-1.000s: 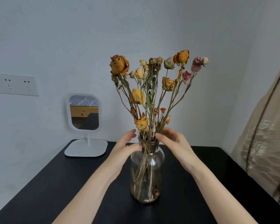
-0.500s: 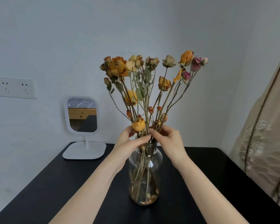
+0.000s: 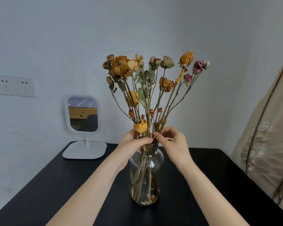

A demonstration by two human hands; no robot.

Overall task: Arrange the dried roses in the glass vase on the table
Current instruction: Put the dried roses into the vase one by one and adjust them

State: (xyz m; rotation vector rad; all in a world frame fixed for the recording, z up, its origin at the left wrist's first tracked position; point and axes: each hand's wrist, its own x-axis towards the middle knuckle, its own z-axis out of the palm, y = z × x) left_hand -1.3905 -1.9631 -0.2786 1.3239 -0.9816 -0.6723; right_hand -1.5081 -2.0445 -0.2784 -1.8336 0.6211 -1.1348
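Note:
A clear glass vase (image 3: 146,176) stands upright on the black table (image 3: 72,185), near its middle. Dried roses (image 3: 153,82), mostly yellow-orange with a few pink ones at the right, fan out from its neck. My left hand (image 3: 134,144) wraps its thumb and fingers round the stems just above the rim, under a low yellow bloom. From the right, my right hand (image 3: 171,141) pinches stems at the same height. The fingertips of both hands nearly meet over the vase mouth. Fallen petals lie at the vase bottom.
A white stand mirror (image 3: 83,126) sits at the table's back left corner. Wall sockets (image 3: 13,85) are on the left wall. A beige patterned curtain (image 3: 268,144) hangs close to the table's right edge. The wall is right behind the table.
Both hands closed in from the sides of the vase neck onto the stems. The bunch has shifted; the big orange bloom at the top left moved further left.

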